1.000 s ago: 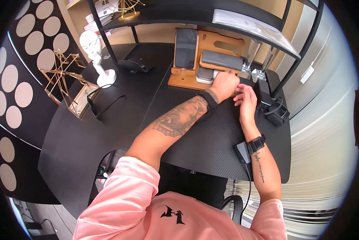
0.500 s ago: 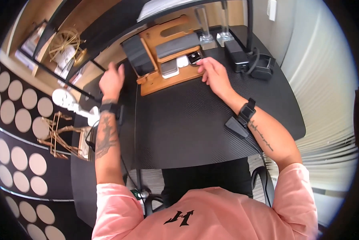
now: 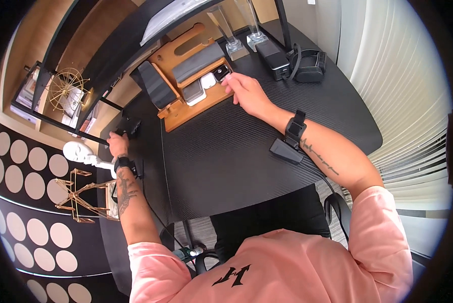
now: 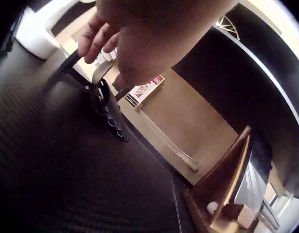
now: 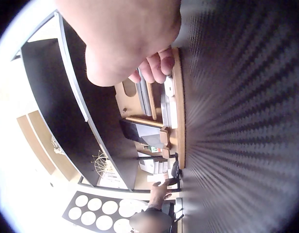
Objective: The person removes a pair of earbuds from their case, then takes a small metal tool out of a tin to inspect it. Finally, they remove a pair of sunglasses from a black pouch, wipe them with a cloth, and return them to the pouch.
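My left hand (image 3: 118,145) reaches to the far left of the desk, over a black strap-like item (image 4: 108,109) with a row of round studs or holes. In the left wrist view the fingers hang loosely bent above it and the thumb stands apart. My right hand (image 3: 249,94), fingers loosely bent, has its fingertips at the right end of a wooden dock (image 3: 173,122), right by a black smartwatch (image 3: 220,72). The dock also bears a leaning dark phone (image 3: 154,83), a grey case (image 3: 200,61), a grey-and-white device (image 3: 193,94) and a white earbud case (image 3: 207,81).
A white mannequin head (image 3: 79,152) and a gold Ferris-wheel model (image 3: 75,196) stand at left. Clear glass pieces (image 3: 236,49), a black box (image 3: 273,59) and a black strapped device (image 3: 309,65) stand at back right. A cabled black block (image 3: 287,150) lies near my right wrist.
My left hand has left the dock and moved far left to the black strap-like item. The right hand has moved up to the watch end of the dock. The head view has turned left.
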`<state>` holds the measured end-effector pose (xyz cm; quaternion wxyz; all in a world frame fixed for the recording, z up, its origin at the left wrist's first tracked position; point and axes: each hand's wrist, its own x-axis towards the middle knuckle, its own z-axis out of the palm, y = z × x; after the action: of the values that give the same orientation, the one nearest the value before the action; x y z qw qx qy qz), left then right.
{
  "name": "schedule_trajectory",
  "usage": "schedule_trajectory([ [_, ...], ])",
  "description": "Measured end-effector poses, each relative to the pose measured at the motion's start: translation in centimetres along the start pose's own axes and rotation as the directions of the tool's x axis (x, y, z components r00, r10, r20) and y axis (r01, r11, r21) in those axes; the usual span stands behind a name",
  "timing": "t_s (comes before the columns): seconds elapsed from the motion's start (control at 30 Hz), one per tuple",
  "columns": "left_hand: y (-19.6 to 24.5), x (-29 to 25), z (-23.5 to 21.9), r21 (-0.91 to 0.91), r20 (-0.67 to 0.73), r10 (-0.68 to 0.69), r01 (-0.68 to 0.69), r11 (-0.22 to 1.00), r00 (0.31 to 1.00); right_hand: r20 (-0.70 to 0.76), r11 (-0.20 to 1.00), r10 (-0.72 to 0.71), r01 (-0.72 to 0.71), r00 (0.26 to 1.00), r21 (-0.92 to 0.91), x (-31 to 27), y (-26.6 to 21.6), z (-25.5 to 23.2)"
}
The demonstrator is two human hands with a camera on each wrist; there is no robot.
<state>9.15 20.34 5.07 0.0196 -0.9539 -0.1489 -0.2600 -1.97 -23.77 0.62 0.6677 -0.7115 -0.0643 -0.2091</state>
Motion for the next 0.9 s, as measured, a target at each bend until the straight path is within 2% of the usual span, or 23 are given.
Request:
schedule_trajectory([
  [0.03, -1.1, 0.8, 0.6, -0.003, -0.002, 0.004, -0.004, 1.000, 1.000, 0.009, 1.000, 0.023, -0.023, 1.000, -0.003, 0.0, -0.1, 0.0],
  [0.1, -2.7, 2.3, 2.0, 0.024, 0.118, -0.014, 0.011, 1.000, 0.993, 0.007, 0.999, 0.046, -0.046, 0.999, -0.007, 0.0, -0.3, -0.1],
  [0.13, -2.9, 2.1, 2.3, -0.012, 0.040, 0.012, -0.012, 1.000, 0.999, 0.012, 0.999, 0.036, -0.036, 0.999, -0.001, 0.0, -0.1, -0.1],
  [0.23, -3.1, 2.1, 1.7, -0.050, -0.016, -0.002, 0.001, 0.999, 1.000, -0.004, 0.999, -0.036, 0.036, 0.999, -0.007, 0.0, 0.2, 0.0],
  [0.27, -3.3, 2.1, 1.4, -0.082, -0.116, 0.044, -0.053, 0.995, 0.992, 0.003, 0.999, -0.040, 0.040, 0.999, -0.015, 0.0, 0.3, 0.0],
  [0.37, -2.6, 2.6, -2.1, -0.188, -0.096, 0.041, -0.059, 0.980, 0.995, 0.016, 0.998, -0.031, 0.032, 0.999, -0.046, 0.0, 0.6, 0.2],
  [0.47, -1.5, 1.8, -5.4, -0.409, -0.220, 0.104, -0.188, 0.893, 0.970, 0.056, 0.998, 0.008, -0.005, 0.998, -0.056, -0.2, 0.3, 0.3],
  [0.5, -1.4, 1.9, -6.4, -0.420, -0.171, 0.118, -0.180, 0.890, 0.978, 0.055, 0.996, -0.018, 0.022, 0.998, -0.086, -0.3, 0.4, 0.2],
  [0.57, -1.8, 2.3, -5.8, -0.723, -0.247, 0.167, -0.296, 0.624, 0.954, 0.067, 0.988, -0.090, 0.098, 0.994, -0.120, 0.0, 1.4, 0.5],
  [0.63, 2.0, -0.9, -9.9, -0.865, -0.069, 0.124, -0.121, 0.487, 0.990, 0.144, 0.991, 0.134, -0.130, 0.980, -0.042, -0.3, 0.6, 0.4],
  [0.7, 5.9, -4.3, -13.2, -0.923, 0.057, 0.074, 0.024, 0.383, 0.996, 0.183, 0.990, 0.140, -0.135, 0.973, -0.040, -0.4, 0.5, 0.5],
  [0.77, 6.7, -5.3, -13.6, -0.941, 0.107, 0.186, 0.039, 0.335, 0.977, 0.242, 0.983, 0.181, -0.175, 0.953, -0.048, -0.3, 0.5, 0.4],
  [0.83, 8.5, -7.0, -14.6, -0.956, 0.111, 0.178, 0.056, 0.287, 0.978, 0.281, 0.979, 0.203, -0.193, 0.938, -0.061, -0.4, -0.1, 0.3],
  [0.9, 9.6, -8.2, -15.1, -0.967, 0.085, 0.160, 0.043, 0.253, 0.983, 0.380, 0.969, 0.217, -0.244, 0.899, 0.025, -0.6, 0.0, 0.4],
])
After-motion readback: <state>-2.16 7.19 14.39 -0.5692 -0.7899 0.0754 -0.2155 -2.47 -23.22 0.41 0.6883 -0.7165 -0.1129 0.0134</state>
